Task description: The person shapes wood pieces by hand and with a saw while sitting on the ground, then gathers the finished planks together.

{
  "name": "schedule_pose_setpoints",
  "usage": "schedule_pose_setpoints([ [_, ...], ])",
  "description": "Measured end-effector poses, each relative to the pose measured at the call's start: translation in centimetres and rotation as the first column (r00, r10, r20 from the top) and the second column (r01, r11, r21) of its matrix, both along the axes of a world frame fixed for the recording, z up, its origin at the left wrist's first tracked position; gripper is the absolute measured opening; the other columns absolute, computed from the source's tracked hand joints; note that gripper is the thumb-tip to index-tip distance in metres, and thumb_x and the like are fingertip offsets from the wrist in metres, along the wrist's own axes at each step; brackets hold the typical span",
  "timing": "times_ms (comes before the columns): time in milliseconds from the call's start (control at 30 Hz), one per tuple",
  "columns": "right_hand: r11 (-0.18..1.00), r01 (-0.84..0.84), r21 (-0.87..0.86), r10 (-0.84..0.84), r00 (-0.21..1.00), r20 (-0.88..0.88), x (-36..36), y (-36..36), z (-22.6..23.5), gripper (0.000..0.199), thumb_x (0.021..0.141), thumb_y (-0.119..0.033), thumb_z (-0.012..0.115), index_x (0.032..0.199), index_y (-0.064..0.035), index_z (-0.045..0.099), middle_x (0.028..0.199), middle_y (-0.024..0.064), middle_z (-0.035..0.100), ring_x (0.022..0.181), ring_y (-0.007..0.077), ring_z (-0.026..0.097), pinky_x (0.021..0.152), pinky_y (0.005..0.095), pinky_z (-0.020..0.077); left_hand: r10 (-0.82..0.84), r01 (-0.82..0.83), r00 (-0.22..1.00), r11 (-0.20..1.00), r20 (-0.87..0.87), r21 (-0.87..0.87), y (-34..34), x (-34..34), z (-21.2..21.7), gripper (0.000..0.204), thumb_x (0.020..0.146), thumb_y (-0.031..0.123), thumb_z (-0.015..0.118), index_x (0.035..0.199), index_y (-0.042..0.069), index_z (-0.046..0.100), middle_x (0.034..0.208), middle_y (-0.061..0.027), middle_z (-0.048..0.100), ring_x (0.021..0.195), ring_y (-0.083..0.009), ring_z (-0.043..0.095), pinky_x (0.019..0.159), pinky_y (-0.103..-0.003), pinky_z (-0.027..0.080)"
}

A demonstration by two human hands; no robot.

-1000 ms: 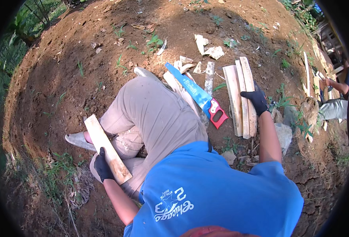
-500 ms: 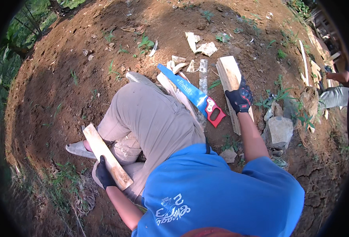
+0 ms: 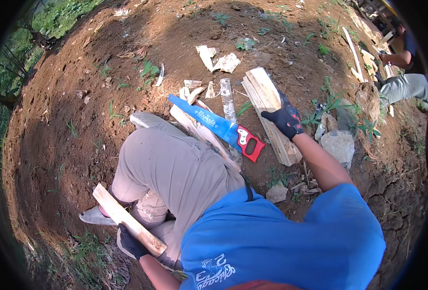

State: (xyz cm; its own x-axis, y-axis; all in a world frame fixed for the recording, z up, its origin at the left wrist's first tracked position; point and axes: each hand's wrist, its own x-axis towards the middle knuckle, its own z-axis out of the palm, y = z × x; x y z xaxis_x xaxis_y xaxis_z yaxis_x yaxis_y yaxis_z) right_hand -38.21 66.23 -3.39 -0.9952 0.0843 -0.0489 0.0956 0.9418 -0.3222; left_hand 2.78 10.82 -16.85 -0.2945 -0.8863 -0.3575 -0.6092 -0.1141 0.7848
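Observation:
My left hand (image 3: 130,243), in a black glove, grips a short wooden plank (image 3: 127,220) low at my left side, beside my bent knee. Out in front at the right, my right hand (image 3: 285,118), also gloved, rests with spread fingers on a stack of wooden planks (image 3: 270,111) lying on the dirt. A handsaw with a blue blade and red handle (image 3: 219,127) lies between my knee and that stack, on top of a long pale board (image 3: 199,130).
Wood offcuts (image 3: 219,60) and chips are scattered on the bare brown soil ahead. Grey stones (image 3: 338,143) sit right of the plank stack. Another person (image 3: 403,72) crouches at the far right among more boards. Grass (image 3: 59,19) borders the upper left.
My right hand has moved along the plank stack, and its fingers have spread out on top of it. My left hand still holds the short plank in the same place.

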Motion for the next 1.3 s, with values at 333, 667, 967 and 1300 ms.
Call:
schedule_pose_setpoints([
  [333,0.96,0.168,0.226,-0.153,0.985,-0.085,1.0,-3.2,-2.3,0.112,0.081,-0.055,0.08,0.168,-0.0084,0.029,0.15,0.0252,0.055,0.136,0.0425,0.057,0.114,0.0531,0.0467,-0.067,0.075,0.994,0.993,0.084,-0.09,-2.7,3.0,-4.3,0.059,0.11,0.048,0.06,0.123,-0.007,0.075,0.112,-0.0179,0.078,0.096,-0.0259,0.07,0.089,-0.042,0.056],
  [667,0.939,0.213,0.269,-0.202,0.977,-0.07,1.1,-4.6,-1.5,0.11,0.082,-0.05,0.08,0.167,-0.0022,0.028,0.148,0.0274,0.056,0.135,0.0435,0.056,0.113,0.053,0.0459,-0.115,0.161,0.966,0.969,0.232,-0.19,-2.3,1.9,-4.0,0.069,0.111,0.058,0.052,0.123,-0.006,0.075,0.113,-0.0244,0.077,0.094,-0.0317,0.072,0.088,-0.046,0.058],
  [967,0.931,0.21,0.297,-0.192,0.977,-0.088,1.2,-4.5,-2.1,0.11,0.083,-0.053,0.079,0.169,-0.0073,0.027,0.148,0.023,0.056,0.136,0.0396,0.057,0.112,0.0556,0.0437,-0.042,0.049,0.997,0.993,0.065,-0.107,-3.0,3.0,-5.6,0.062,0.114,0.049,0.051,0.126,-0.008,0.072,0.112,-0.0203,0.076,0.095,-0.0279,0.07,0.089,-0.041,0.057],
  [1300,0.936,0.211,0.283,-0.198,0.977,-0.074,1.3,-5.0,-1.6,0.109,0.084,-0.052,0.078,0.169,-0.0065,0.027,0.148,0.0239,0.055,0.137,0.041,0.056,0.114,0.055,0.043,0.011,-0.014,0.999,0.996,-0.036,-0.084,-3.4,3.5,-6.5,0.05,0.114,0.038,0.055,0.117,-0.008,0.074,0.099,-0.012,0.075,0.085,-0.0212,0.067,0.081,-0.036,0.058],
])
